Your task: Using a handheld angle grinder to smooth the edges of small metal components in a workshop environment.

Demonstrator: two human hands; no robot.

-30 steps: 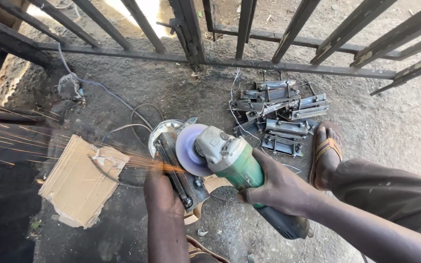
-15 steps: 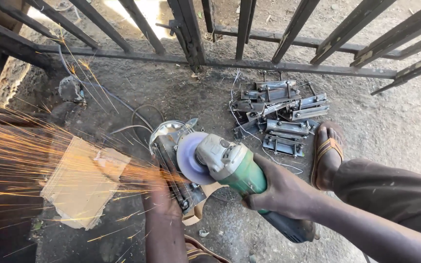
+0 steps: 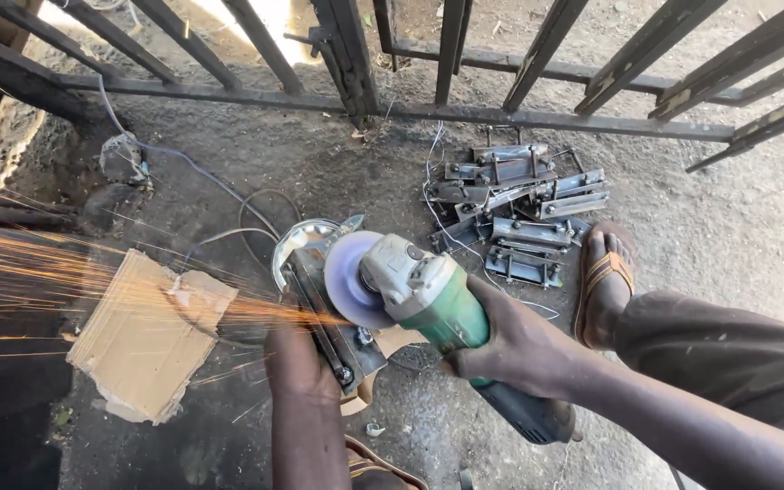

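Observation:
My right hand [image 3: 510, 349] grips the green body of an angle grinder [image 3: 437, 308], whose grey disc [image 3: 353, 279] presses against a flat metal latch piece [image 3: 333, 340] on the ground. Orange sparks stream left from the contact point. My left hand [image 3: 294, 361] holds that metal piece down from its near side. The grinder's dark handle end sticks out toward me, below my right wrist.
A pile of similar metal latch parts [image 3: 514, 209] lies right of the grinder. A torn cardboard sheet [image 3: 147, 331] lies left, under the sparks. A metal gate [image 3: 356, 63] spans the back. Cables [image 3: 229, 209] trail over the dirt. A sandalled foot [image 3: 602, 286] rests at right.
The spark stream grew from a thin jet into a wide fan spraying left, then thinned slightly. Both hands and the grinder stay in nearly the same place.

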